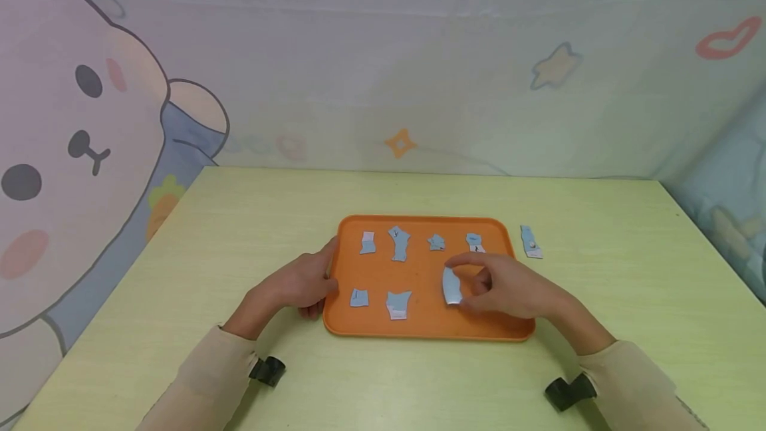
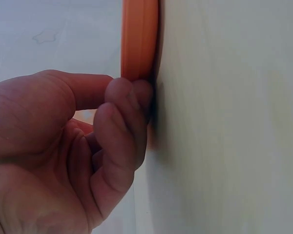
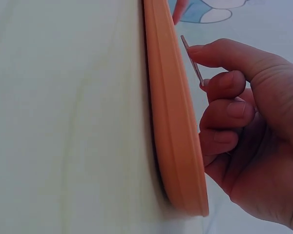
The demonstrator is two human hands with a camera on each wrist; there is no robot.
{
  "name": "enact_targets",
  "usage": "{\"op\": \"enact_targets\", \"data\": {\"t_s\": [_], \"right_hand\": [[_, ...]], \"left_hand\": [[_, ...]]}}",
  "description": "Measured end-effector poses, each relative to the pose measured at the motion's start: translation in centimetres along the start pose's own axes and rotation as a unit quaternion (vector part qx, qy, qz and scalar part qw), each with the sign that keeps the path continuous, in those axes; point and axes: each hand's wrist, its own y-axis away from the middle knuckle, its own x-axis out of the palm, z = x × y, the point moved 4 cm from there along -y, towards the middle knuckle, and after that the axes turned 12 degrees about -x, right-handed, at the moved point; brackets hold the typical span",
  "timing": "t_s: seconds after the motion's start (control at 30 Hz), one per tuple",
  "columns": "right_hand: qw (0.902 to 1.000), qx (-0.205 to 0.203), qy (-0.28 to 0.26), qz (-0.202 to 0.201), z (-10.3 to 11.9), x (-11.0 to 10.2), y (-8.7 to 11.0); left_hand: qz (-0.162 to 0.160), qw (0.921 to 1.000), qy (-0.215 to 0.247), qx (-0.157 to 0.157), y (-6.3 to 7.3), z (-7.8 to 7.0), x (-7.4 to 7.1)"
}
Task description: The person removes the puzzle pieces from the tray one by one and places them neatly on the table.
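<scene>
An orange tray (image 1: 419, 278) lies on the table, with several thin, irregular light-blue puzzle pieces spread across it. My left hand (image 1: 306, 281) holds the tray's left edge; in the left wrist view, the left hand (image 2: 73, 141) has its thumb and curled fingers at the rim. Over the tray's right half, my right hand (image 1: 509, 285) pinches a glossy pale-blue puzzle piece (image 1: 451, 286) between thumb and index finger. Seen edge-on in the right wrist view, that puzzle piece (image 3: 193, 61) is tilted and raised off the tray, its other fingers curled beneath.
One more puzzle piece (image 1: 530, 242) lies on the table (image 1: 598, 271) right of the tray. On the tray are a forked piece (image 1: 399, 245) and a notched piece (image 1: 397, 305), among others. A patterned cloth (image 1: 371, 52) hangs behind the table.
</scene>
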Motion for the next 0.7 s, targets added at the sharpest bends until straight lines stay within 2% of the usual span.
{"op": "enact_targets", "data": {"t_s": [0.3,0.7], "right_hand": [[0.9997,-0.005,-0.021,-0.012,-0.5,-0.7,0.2],[0.9996,-0.009,-0.018,-0.021,-1.5,-1.4,0.5]], "left_hand": [[-0.002,1.0,0.002,0.001,0.1,0.0,0.1],[-0.004,1.0,0.004,-0.002,0.0,0.1,0.2]]}}
